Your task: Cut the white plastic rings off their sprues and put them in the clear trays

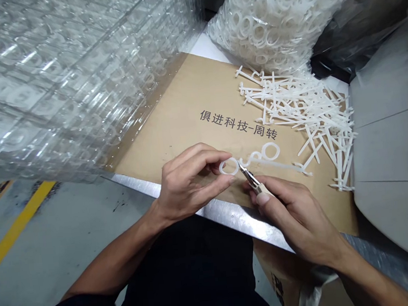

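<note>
Clear stacked trays [57, 75] loom above and left of the left hand [188, 183], which pinches a white plastic ring [228, 167] between thumb and fingers over the cardboard [186, 111] on the tabletop [230, 213]. The right hand [295, 211] grips small cutters [248, 175], their tips at the ring's joint with a runner [280, 164]. White sticks [315, 114] lie piled beyond it.

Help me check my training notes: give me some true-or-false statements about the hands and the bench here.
1. The left hand pinches a white ring. True.
2. The right hand holds a screwdriver. False: it holds small cutters, tips at the ring.
3. Loose white runners lie piled on the cardboard sheet. True.
4. The bag of rings is opaque black. False: it is clear, with white rings showing through.
5. Clear trays are stacked at the left. True.
</note>
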A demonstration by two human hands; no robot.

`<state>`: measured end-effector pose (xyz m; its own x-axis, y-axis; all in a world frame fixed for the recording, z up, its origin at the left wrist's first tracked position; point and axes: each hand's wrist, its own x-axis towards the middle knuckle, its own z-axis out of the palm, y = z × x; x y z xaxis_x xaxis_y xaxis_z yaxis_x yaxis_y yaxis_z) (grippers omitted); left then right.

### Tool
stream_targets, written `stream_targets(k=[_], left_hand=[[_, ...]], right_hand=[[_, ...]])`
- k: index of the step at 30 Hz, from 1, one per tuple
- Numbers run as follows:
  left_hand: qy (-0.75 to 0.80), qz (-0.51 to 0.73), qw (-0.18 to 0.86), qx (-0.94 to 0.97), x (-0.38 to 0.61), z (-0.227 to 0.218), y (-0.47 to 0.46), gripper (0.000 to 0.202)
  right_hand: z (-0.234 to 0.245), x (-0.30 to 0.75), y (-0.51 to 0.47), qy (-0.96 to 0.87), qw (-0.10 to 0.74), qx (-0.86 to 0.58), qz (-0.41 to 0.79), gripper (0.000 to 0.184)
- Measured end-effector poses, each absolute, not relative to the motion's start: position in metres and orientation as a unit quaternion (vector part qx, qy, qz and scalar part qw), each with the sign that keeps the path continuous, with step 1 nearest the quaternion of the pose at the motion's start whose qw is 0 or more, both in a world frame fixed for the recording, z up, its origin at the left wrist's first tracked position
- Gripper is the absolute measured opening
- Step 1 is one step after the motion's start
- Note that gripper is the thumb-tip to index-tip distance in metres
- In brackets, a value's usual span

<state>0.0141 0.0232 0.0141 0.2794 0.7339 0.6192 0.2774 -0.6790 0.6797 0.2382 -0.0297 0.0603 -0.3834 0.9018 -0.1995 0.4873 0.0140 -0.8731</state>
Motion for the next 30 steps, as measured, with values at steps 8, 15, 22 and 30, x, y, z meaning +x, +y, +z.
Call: stream_targets(k=[8, 15, 22, 30], left_hand=[[0.334, 0.503, 0.239, 0.76, 0.013, 0.011, 0.023, 0.024], [0.35, 0.516, 0.257, 0.738, 0.013, 0.007, 0.024, 0.029], [0.34, 0.546, 0.234, 0.729, 0.013, 0.007, 0.025, 0.03], [0.341, 0.534, 0.223, 0.741, 0.013, 0.011, 0.025, 0.033]], right_hand=[[0.056, 0.234, -0.031, -0.71, 0.2, -0.524, 0.426, 0.029], [0.048, 0.239, -0.029, -0.651, 0.234, -0.543, 0.476, 0.039], [0.04, 0.246, -0.027, -0.6, 0.269, -0.523, 0.543, 0.04], [0.038, 0.246, -0.029, -0.572, 0.289, -0.515, 0.569, 0.038]])
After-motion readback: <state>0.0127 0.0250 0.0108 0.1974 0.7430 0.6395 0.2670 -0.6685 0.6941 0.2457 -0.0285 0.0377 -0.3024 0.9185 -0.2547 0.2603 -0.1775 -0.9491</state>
